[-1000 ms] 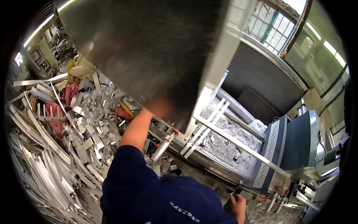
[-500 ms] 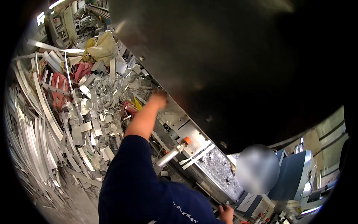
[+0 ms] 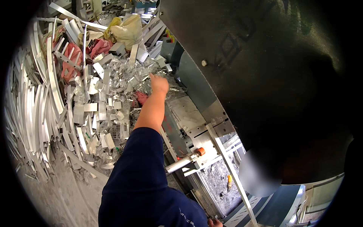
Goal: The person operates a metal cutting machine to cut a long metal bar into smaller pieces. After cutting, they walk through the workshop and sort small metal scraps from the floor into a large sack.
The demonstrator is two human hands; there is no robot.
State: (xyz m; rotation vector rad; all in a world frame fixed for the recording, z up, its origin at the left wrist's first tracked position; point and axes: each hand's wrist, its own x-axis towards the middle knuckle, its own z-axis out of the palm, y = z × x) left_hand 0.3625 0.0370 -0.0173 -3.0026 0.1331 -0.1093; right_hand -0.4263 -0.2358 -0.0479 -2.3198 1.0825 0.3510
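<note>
My left arm, in a dark blue sleeve, reaches forward over the near end of a machine. My left hand (image 3: 159,84) is raised beside a heap of metal offcuts (image 3: 130,72), one finger stretched toward it, and nothing shows in its grasp. Its other fingers are partly hidden. Below it lies a flat metal plate (image 3: 185,109) of the machine. At the bottom edge my right hand (image 3: 215,223) is mostly cut off; its visible fingers are curled near a dark spot. Closer to my sleeve is a clamp cylinder (image 3: 180,164) with an orange cap (image 3: 200,151).
A large dark panel (image 3: 242,75) fills the upper right. Across the machine bed (image 3: 215,185), strewn with shavings, runs a long pale metal bar (image 3: 230,166). An orange-yellow tool (image 3: 229,181) lies there. Long curved strips (image 3: 49,75) and red sacks (image 3: 72,60) are at left.
The view has shifted toward the right. My left hand has moved away from the dark panel's edge toward the offcut heap. The long bar across the bed now shows; my right hand sits lower in view.
</note>
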